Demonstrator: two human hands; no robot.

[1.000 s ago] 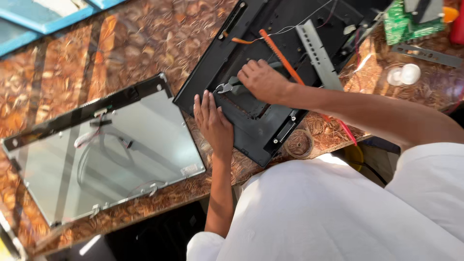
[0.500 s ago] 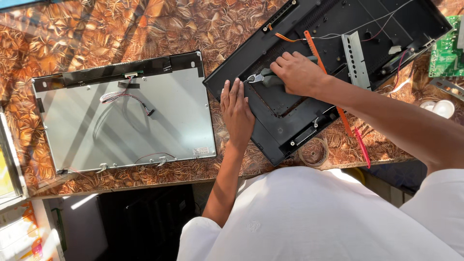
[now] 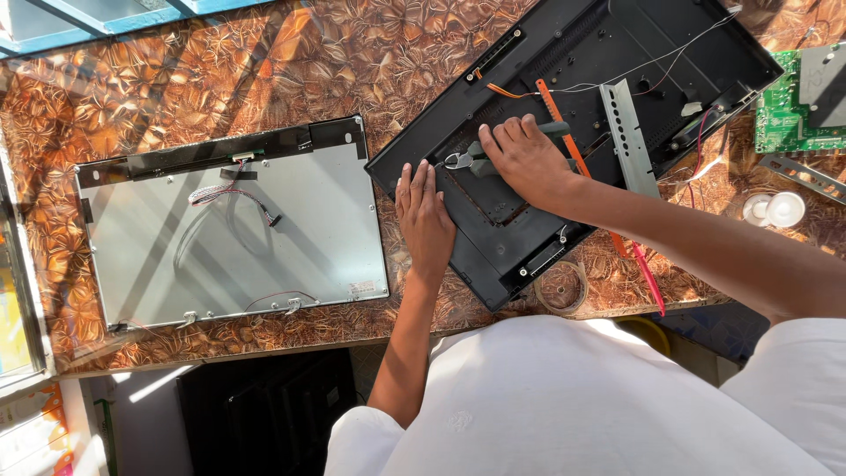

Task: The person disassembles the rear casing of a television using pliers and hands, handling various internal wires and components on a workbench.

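Your right hand (image 3: 529, 163) keeps gripping the pliers (image 3: 471, 159), unmoved; your left hand (image 3: 425, 220), at seven o'clock, still presses flat on the black back cover (image 3: 582, 53).

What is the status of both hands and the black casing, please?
Left hand flat on black casing. Right hand gripping pliers inside it. Orange wire beside the pliers.

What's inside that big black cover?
Inside the black cover lie thin wires, a grey metal strip and pliers in the right hand. What's under both hands is hidden.
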